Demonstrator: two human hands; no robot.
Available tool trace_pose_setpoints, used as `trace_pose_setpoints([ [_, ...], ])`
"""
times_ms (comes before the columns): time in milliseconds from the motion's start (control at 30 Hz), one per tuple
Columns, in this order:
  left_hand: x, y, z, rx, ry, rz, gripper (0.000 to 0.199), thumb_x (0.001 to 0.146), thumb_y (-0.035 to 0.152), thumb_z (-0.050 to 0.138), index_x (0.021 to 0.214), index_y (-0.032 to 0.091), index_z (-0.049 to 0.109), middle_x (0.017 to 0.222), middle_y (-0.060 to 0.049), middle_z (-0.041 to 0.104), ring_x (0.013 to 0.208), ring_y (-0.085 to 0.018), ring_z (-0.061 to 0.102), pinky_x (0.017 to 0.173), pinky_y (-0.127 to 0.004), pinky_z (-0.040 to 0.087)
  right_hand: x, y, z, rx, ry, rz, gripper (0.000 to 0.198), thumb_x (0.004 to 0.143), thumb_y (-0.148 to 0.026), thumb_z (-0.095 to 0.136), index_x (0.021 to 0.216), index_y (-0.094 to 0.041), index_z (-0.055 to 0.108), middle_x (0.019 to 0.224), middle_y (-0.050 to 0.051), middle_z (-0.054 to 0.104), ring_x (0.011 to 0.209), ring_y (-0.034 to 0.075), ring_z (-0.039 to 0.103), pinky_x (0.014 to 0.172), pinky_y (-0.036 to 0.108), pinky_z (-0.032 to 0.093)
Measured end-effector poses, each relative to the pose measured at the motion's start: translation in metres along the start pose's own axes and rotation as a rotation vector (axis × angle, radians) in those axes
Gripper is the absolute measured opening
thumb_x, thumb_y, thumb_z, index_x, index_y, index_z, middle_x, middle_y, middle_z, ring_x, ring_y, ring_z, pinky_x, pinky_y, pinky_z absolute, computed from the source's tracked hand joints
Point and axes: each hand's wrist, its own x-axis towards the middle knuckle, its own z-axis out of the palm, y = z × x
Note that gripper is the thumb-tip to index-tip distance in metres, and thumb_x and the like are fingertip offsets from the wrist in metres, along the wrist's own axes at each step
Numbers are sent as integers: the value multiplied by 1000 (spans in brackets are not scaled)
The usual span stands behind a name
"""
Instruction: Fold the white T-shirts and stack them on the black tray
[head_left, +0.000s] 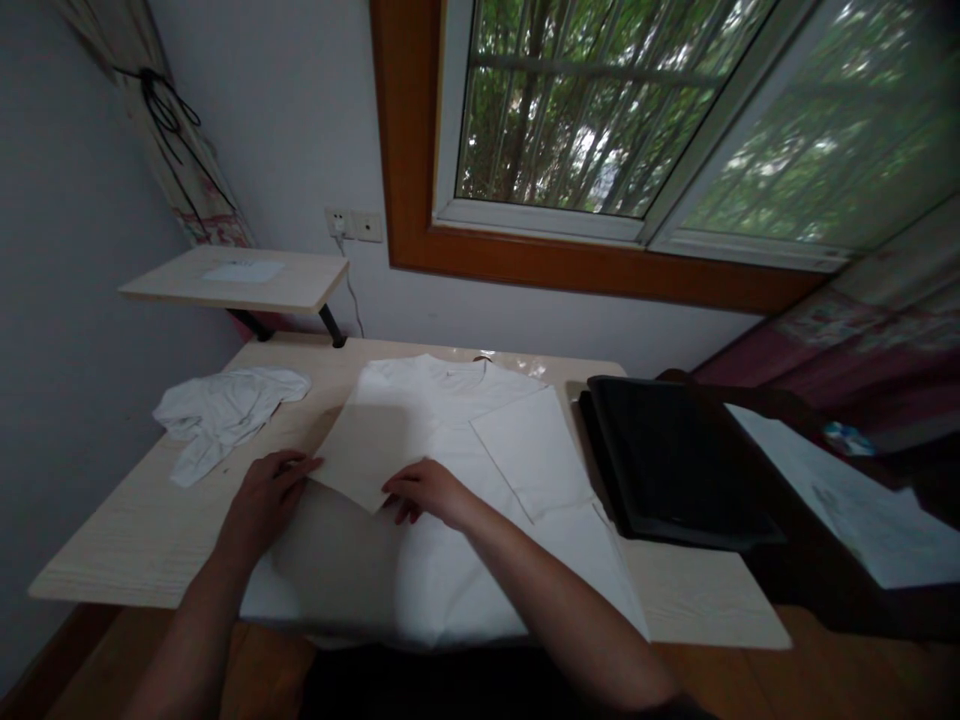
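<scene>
A white T-shirt (457,575) lies spread on the light wooden table, its neckline towards the wall and its lower edge near my body. The right-hand sleeve (536,445) lies folded inward over the shirt. My left hand (268,497) pinches one corner of the left-hand sleeve (367,445) at its hem. At the hem's other corner, my right hand (429,490) has its fingers closed on the same sleeve, with some fingertips hidden beneath the hand. Shadow darkens the shirt's left half.
A crumpled white cloth (232,405) rests on the table (127,540) at left, below a small raised shelf (300,285). On the right lie a black flat case (682,460) and a white sheet (840,500). A window (570,120) and socket (352,224) are behind.
</scene>
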Motion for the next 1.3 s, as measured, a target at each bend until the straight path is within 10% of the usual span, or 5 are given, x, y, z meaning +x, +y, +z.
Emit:
trace_pose_setpoints([
  [300,5,3,-11,-46,-35,105,39,92,28,53,126,31,73,142,-8,62,129,-31,57,110,-55,48,-18,-4,-37,-298,155,-205,24,94,-31,56,102,-19,75,85,2,76,50,9,63,44,19,44],
  [633,106,82,32,-40,-185,241,55,103,42,37,148,14,52,163,-14,42,153,-27,36,126,-48,32,-65,-14,-127,-987,780,-540,33,100,-27,46,118,-21,74,119,9,75,113,22,67,104,36,51],
  [867,168,73,93,135,-142,67,65,103,47,35,151,3,43,164,-26,33,156,-37,27,126,-56,24,-72,21,-176,-1331,934,-402,49,103,-33,43,145,-12,56,155,17,50,145,29,45,121,47,37],
  [1300,199,57,106,229,-152,6,68,104,52,28,157,11,38,169,-17,28,157,-28,25,128,-50,13,-55,26,-215,-1457,933,-134,61,107,-45,36,156,-9,43,166,19,32,156,31,27,125,49,26],
])
